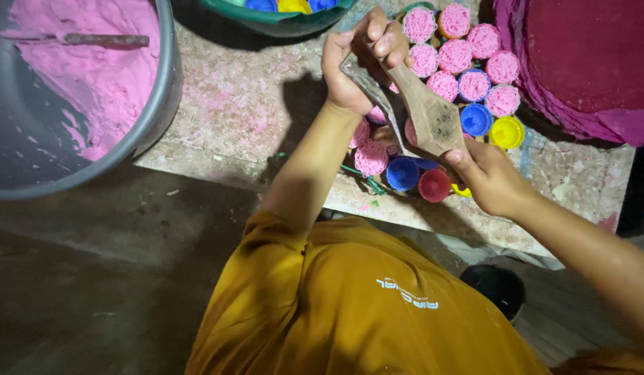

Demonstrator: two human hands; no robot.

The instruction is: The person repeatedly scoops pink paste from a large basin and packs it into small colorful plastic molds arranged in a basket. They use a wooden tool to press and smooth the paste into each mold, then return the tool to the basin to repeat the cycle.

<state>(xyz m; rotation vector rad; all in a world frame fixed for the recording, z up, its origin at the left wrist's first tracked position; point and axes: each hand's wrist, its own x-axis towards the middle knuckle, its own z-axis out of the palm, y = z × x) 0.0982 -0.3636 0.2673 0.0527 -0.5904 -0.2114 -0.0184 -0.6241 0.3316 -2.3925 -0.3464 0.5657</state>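
Partly hiding the small pink-filled and empty coloured cups (467,83) clustered near the worktop's (252,118) far right corner, the left hand (360,66) and right hand (485,173) are both gripping a worn, grimy wooden paddle-shaped tool (426,111), its lower end covered by fingers.

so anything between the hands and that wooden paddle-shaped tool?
Nothing visible. Left hand grips the wooden paddle-shaped tool at its top, right hand holds its lower end, above the pink-filled caps.
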